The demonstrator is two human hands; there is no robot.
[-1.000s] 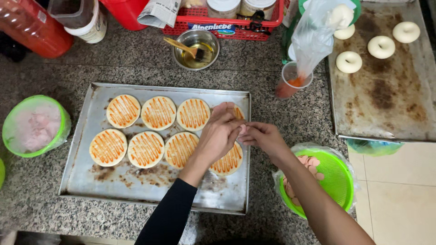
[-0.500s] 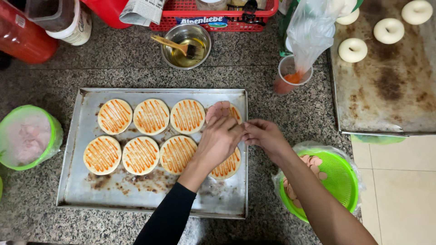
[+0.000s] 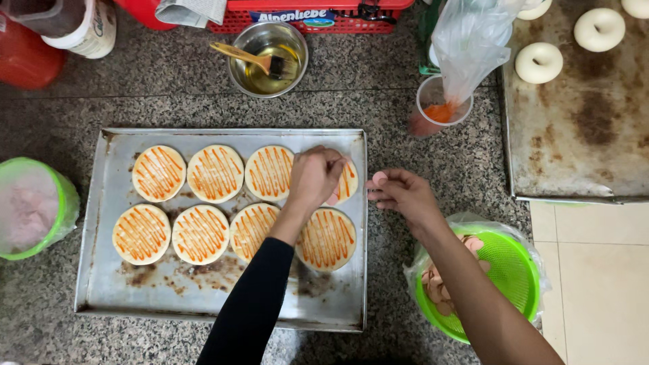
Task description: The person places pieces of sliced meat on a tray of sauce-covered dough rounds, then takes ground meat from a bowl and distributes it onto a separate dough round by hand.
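We see bare surface (image 3: 439, 162) between the baking tray (image 3: 223, 307) and the second tray (image 3: 581, 135), open for passing. The green strainer (image 3: 514, 270) and sauce cup (image 3: 443, 101) crowd it, perhaps narrowly.

Left hand (image 3: 315, 177) on a sauce-striped dough round (image 3: 345, 182) in the metal tray (image 3: 108, 284), right hand (image 3: 400, 194) just beside.

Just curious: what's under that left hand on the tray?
The left hand covers a sauced dough round on the tray; only its right edge shows. Whatever the fingers press there is hidden.
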